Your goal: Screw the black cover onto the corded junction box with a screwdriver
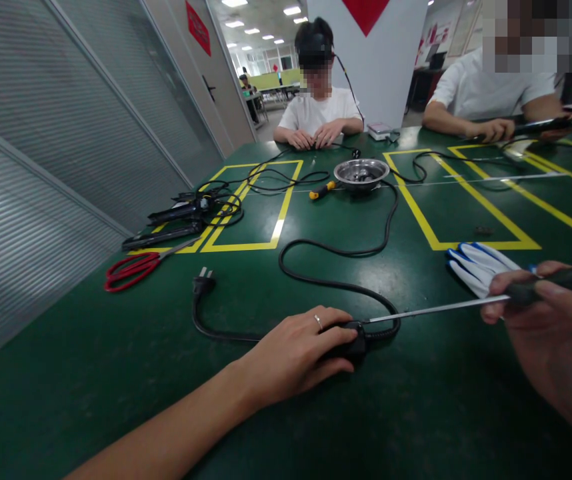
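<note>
The black inline box (359, 345) lies on the green counter (116, 373) under the left hand (296, 350), whose grip is closed over it, fingers across its top and thumb along the near side. The right hand (556, 327) has its grip clamped on the handle of a screwdriver (441, 309), whose metal shaft points left, its tip at the box's right upper edge; whether it touches cannot be told. The box is thus well apart from the right grip but directly beneath the left. A black power cord (336, 285) curves away from the box, and a two-pin plug (204, 284) lies beyond the left hand. White-and-blue gloves (479, 263) rest just beyond the right hand.
</note>
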A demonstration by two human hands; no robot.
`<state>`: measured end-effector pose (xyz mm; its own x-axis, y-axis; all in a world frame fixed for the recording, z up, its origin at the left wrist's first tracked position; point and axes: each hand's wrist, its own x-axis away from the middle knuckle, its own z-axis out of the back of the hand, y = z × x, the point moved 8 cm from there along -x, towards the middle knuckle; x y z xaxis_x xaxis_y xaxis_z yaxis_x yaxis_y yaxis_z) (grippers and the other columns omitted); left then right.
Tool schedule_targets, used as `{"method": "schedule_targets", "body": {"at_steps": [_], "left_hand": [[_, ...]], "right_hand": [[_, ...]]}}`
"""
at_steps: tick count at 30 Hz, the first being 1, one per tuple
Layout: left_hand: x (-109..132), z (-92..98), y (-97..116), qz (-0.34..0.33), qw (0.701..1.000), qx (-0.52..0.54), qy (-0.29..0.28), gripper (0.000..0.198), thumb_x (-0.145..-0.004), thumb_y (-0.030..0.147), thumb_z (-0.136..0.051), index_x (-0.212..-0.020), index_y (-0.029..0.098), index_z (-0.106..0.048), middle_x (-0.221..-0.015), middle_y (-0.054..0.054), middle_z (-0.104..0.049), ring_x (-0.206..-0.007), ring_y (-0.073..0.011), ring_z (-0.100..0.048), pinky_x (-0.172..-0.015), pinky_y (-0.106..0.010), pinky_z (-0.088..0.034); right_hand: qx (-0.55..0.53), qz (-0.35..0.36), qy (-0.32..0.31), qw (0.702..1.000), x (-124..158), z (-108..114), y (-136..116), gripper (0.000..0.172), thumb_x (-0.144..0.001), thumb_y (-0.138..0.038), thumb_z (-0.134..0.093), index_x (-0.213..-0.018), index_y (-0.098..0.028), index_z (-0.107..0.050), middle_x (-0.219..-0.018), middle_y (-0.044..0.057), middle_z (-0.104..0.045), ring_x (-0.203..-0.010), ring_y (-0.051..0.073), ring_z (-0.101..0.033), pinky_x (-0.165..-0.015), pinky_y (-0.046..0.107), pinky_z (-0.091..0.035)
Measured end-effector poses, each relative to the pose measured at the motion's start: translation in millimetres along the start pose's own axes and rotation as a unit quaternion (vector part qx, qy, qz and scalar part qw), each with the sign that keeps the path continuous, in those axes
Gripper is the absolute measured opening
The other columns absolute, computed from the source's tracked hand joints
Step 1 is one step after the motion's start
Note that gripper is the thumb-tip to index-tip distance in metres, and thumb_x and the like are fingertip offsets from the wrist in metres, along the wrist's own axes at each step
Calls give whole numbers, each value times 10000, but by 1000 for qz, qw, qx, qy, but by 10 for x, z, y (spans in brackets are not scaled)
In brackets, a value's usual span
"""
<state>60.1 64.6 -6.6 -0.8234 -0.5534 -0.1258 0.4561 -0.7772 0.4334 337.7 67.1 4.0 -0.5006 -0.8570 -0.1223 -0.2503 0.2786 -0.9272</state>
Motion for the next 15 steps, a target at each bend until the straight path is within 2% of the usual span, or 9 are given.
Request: {"method": "schedule_targets", "body": {"at_steps": [5,9,15], "left_hand": [[1,11,2,4,1000,4,3,363,-915,351,-552,-1248,216,-494,-1293,-96,-519,-1144,-231,-528,-893,-366,-492],[3,14,8,0,1000,7,4,360,-923,361,-537,-1249,214,-492,-1298,-98,-514,-1147,-232,-523,-895,-375,-492],[4,-4,-3,0,1000,-2,4,366,-920,361,-544,-1252,217,-485,-1298,-85,-513,-1149,-223,-523,-895,-365,-494]], "right_hand": [[2,-10,0,1000,5,-7,25,98,-668,-195,-648,-751,-206,-596,-721,27,-599,-658,171,-604,-479,255,-512],[4,3,-3,1000,-4,-12,32,123,-643,-216,-665,-740,-212,-590,-693,17,-596,-598,171,-591,-436,258,-495],[16,-20,-2,1000,14,-4,60,110,-691,-228,-633,-780,-216,-570,-735,37,-624,-599,157,-588,-498,254,-508]]}}
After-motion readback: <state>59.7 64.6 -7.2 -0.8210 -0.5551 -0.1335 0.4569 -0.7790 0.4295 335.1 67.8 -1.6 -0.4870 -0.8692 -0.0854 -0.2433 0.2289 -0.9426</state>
